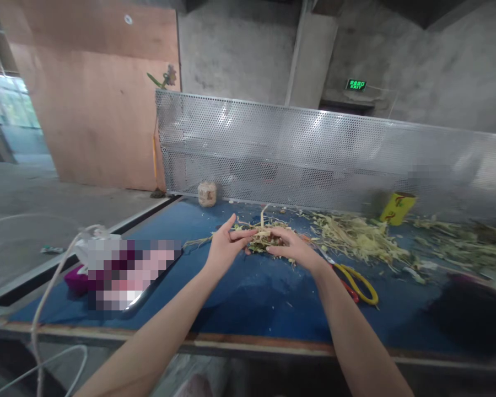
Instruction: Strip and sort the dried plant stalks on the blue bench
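Both hands meet over a small heap of dried, yellow-green plant stalks on the blue table. My left hand comes in from the left, one finger raised and the others closed together at a pale strip of the plant. My right hand curls its fingers and thumb around the heap's right side. A narrow pale piece sticks up between the hands. Thin stems reach out to the left behind my left hand. Scissors with a yellow and red handle lie beside my right forearm.
A larger pile of pale plant strips spreads at the right, near a yellow tin. A whitish jar stands by the perforated metal panel. A purple box is at the left, and a dark object at the right.
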A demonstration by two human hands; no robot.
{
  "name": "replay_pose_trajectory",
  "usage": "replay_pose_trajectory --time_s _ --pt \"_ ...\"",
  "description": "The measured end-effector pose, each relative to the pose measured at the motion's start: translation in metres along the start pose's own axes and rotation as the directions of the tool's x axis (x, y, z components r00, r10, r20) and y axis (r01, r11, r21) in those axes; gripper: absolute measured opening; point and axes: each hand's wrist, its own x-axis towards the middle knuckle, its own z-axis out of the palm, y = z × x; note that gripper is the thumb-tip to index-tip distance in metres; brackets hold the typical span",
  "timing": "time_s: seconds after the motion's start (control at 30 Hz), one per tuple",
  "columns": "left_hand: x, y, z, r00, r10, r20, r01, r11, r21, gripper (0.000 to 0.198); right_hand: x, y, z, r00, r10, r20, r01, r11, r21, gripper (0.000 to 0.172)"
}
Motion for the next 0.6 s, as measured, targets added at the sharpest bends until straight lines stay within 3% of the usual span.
replay_pose_trajectory --time_s 0.07,0.17,0.27,0.37,0.5,0.6 --pt "-0.002 0.001 0.001 0.997 -0.007 0.072 0.006 1.0 0.017 0.087 0.0 -0.001 0.003 0.998 -0.005 0.056 -0.001 0.994 0.11 0.045" --pt "-0.004 0.002 0.004 0.989 0.015 0.145 -0.017 1.0 0.018 0.093 0.003 -0.002 0.012 0.999 -0.021 0.029 0.014 0.975 0.221 0.047" --pt "-0.006 0.002 0.006 0.989 0.083 0.123 -0.085 0.996 0.006 0.107 0.005 -0.004 0.018 1.0 0.024 -0.019 -0.019 0.973 0.228 0.044" --pt "-0.007 0.003 0.005 0.987 0.131 0.089 -0.137 0.988 0.064 0.11 0.005 -0.006 0.019 0.998 0.05 -0.049 -0.039 0.975 0.217 0.04" --pt "-0.007 0.003 0.004 0.989 0.12 0.084 -0.13 0.982 0.134 0.109 0.006 -0.005 0.018 0.999 0.007 -0.048 0.002 0.983 0.185 0.028" --pt "-0.007 0.003 0.004 0.992 0.098 0.081 -0.108 0.985 0.132 0.109 0.009 0.0 0.019 0.993 0.02 -0.113 0.012 0.96 0.281 0.021"
